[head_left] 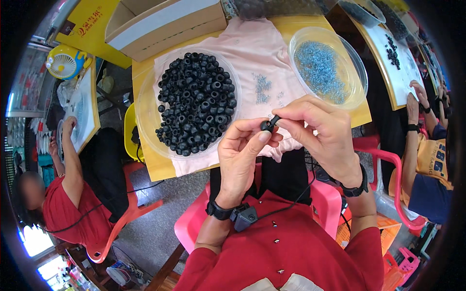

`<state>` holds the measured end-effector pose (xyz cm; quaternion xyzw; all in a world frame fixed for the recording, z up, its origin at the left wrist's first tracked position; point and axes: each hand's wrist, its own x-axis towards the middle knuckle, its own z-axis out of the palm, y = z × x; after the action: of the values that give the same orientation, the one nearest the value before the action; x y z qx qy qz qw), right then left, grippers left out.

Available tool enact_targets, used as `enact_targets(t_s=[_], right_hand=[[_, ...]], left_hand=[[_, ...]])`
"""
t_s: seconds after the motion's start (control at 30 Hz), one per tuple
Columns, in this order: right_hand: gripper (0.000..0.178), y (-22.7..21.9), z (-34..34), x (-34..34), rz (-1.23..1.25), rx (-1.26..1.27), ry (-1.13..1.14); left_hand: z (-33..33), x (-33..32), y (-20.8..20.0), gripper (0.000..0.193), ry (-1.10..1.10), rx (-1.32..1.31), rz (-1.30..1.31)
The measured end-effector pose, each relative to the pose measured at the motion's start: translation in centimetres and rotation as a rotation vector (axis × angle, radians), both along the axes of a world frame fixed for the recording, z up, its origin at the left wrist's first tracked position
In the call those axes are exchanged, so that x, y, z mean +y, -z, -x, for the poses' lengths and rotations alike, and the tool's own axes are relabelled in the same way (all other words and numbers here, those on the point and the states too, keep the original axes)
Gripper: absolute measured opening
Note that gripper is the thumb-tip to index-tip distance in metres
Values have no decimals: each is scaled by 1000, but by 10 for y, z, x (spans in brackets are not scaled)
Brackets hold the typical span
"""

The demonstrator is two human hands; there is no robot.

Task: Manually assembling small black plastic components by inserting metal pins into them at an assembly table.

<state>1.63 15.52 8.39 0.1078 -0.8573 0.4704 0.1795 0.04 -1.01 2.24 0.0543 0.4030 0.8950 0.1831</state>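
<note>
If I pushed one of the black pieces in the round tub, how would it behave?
The black pieces would probably roll, since many look rounded, though neighbours may block them. They're likely light: they look small beside the left hand, and many show open holes. They might be slightly slippery, as their surfaces look smooth and a bit shiny.

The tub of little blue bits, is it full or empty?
Neither: partly filled. Blue bits cover much of the tub, but part looks bare.
</note>
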Motion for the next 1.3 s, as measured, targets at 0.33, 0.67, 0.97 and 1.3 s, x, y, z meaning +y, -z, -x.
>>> enact_targets(t_s=[0.33,0.67,0.97,1.3], right_hand=[[12,-1,0,0,-98,30,12],[11,4,-1,0,-165,54,7],[9,6,-1,6,-231,39,-19],[10,28,3,16,-173,-60,-81]], left_hand=[[0,1,-2,19,-4,7,46],[-2,2,1,20,-6,66,110],[-5,4,10,23,65,-83,-64],[0,7,32,19,89,-155,25]])
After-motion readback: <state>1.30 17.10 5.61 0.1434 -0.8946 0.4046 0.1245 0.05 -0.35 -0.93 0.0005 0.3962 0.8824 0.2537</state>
